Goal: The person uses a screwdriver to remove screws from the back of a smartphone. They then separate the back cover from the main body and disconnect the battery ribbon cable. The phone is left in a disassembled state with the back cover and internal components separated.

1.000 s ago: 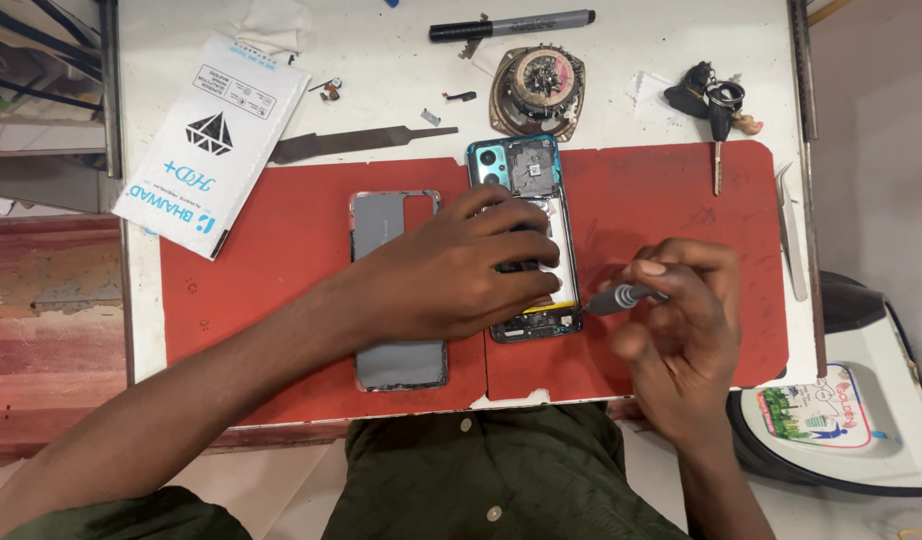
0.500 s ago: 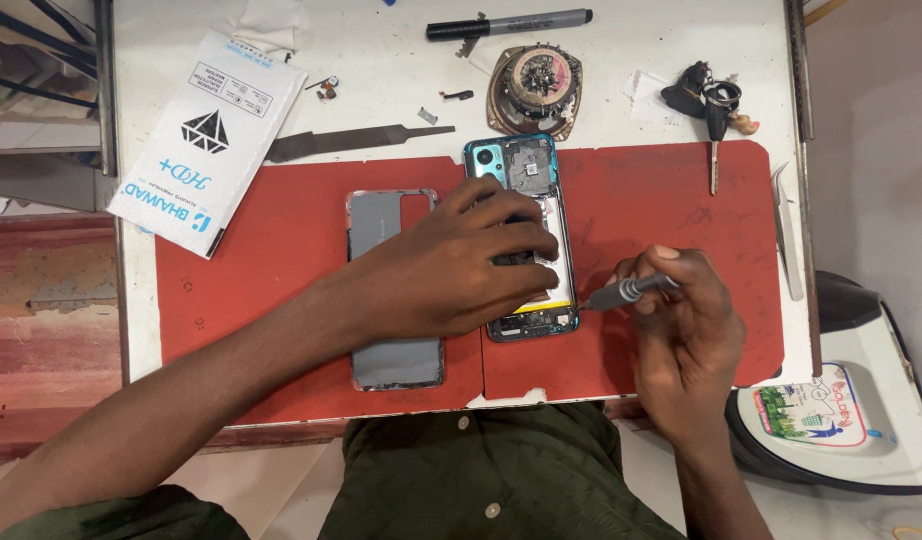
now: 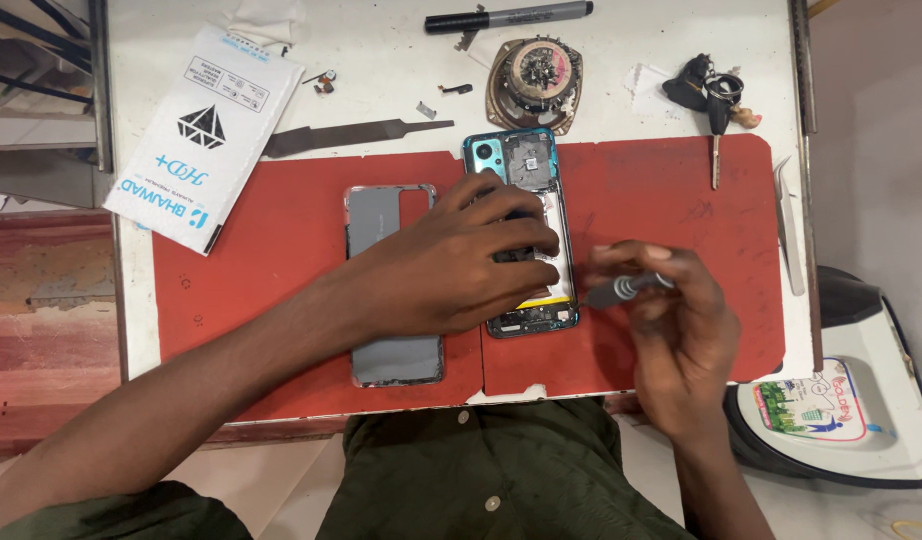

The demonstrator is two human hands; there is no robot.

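The left hand (image 3: 461, 260) presses flat on the opened phone (image 3: 526, 235) while the right hand (image 3: 671, 320) grips a screwdriver (image 3: 626, 290) at its right edge, mid-unscrewing; steadiness matters next.

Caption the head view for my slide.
Left hand pins opened teal phone on red mat; right hand holds grey screwdriver beside it.

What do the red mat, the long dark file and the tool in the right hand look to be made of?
The red mat looks like soft rubber or silicone: matte, flat, with scuffs. The file looks like bare dark steel, dull and unpainted, narrowing to a point at one end. The tool in the right hand seems metal, judging by its grey sheen; most of it is hidden by fingers.
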